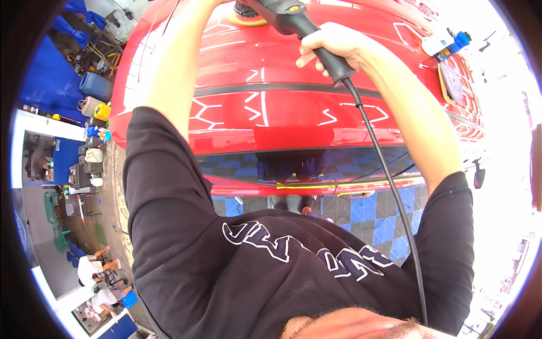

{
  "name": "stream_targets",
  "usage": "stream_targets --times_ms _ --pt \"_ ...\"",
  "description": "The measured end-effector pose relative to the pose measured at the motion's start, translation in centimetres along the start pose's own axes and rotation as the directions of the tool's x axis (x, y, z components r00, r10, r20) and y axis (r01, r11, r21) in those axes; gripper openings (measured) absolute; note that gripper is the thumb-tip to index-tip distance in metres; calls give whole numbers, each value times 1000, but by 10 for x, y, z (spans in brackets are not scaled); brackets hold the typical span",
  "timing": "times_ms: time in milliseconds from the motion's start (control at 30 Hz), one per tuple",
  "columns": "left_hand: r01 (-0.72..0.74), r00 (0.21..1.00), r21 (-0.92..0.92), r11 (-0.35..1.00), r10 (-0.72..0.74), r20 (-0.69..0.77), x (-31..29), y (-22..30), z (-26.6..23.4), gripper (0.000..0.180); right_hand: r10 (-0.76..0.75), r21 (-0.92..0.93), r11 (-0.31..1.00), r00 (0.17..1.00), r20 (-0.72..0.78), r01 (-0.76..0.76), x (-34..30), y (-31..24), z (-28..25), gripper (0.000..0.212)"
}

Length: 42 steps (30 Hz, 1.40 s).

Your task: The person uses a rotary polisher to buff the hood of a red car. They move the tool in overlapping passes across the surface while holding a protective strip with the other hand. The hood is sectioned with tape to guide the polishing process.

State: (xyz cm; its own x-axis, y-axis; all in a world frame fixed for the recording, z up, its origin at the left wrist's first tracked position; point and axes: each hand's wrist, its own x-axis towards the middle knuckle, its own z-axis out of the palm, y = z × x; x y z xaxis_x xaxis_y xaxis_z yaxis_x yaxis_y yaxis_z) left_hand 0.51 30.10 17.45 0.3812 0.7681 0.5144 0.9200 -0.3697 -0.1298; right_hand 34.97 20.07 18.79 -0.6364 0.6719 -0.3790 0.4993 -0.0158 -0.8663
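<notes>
My right hand [333, 46] is wrapped around the rear handle of a black power polisher [285, 16]. The round yellow-edged pad [248, 21] at the tool's front rests against the glossy red car roof [231, 113]. My left forearm reaches up to the polisher's front end. Only a sliver of that hand shows at the upper edge, and its fingers are out of the picture. From the handle, a black cord [389, 175] runs down past my right side.
On the roof's right side stand a white bottle [437, 42] and a blue-capped bottle [460, 42], with a flat pad [451, 82] nearby. Blue and grey tiles [372, 214] cover the floor. Jugs [103, 111] line the left wall; seated people [90, 271] are farther off.
</notes>
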Motion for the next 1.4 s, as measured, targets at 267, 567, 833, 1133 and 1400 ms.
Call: stream_targets --times_ms 267,567,833,1133,1400 --pt "388 921 -303 870 -373 108 18 -40 65 33 15 142 990 999 42 -20 9 13 1 30" --pt "616 784 -476 627 -544 299 12 -39 14 51 30 160 987 999 31 -34 16 -15 14 54" --pt "139 982 41 989 -143 122 29 -76 62 28 -49 32 998 992 -120 53 26 -13 8 67" --pt "24 997 147 989 -35 71 9 -119 77 32 -174 -524 844 982 -70 113 72 -31 12 42" --pt "370 929 -269 889 -352 115 19 -102 62 29 -165 -517 853 976 -140 70 63 -49 4 48"
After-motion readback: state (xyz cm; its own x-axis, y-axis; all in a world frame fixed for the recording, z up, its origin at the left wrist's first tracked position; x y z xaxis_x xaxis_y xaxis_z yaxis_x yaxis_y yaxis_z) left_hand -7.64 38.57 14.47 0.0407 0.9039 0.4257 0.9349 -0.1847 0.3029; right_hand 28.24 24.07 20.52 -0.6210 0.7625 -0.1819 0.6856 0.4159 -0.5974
